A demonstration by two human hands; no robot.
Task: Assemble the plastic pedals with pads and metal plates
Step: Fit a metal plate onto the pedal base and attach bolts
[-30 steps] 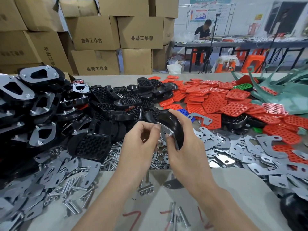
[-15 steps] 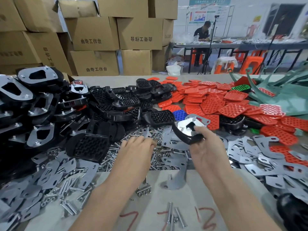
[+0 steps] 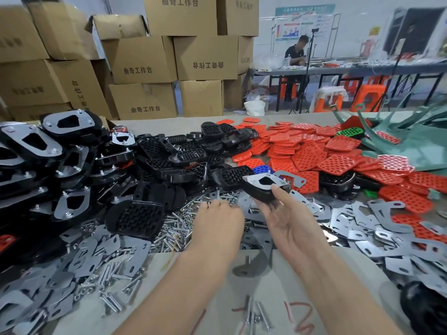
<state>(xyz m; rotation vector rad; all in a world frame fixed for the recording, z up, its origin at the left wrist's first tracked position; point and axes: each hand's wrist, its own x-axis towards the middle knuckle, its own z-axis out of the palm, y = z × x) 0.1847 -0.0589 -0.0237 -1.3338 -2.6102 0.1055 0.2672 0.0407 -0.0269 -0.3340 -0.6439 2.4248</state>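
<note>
Two hands over the parts table [image 3: 321,276].
Left hand [image 3: 217,223], knuckles up, reaches fingers-down into loose bolts [image 3: 176,228]; whether it pinches one cannot be told. Right hand [image 3: 287,221], palm up, grips a black pedal [image 3: 264,193] bearing a metal plate [image 3: 255,181], above the bolts. Red pads [image 3: 309,155] lie beyond.

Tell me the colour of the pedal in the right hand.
Black pedal, with a silvery plate on it; head view.
</note>
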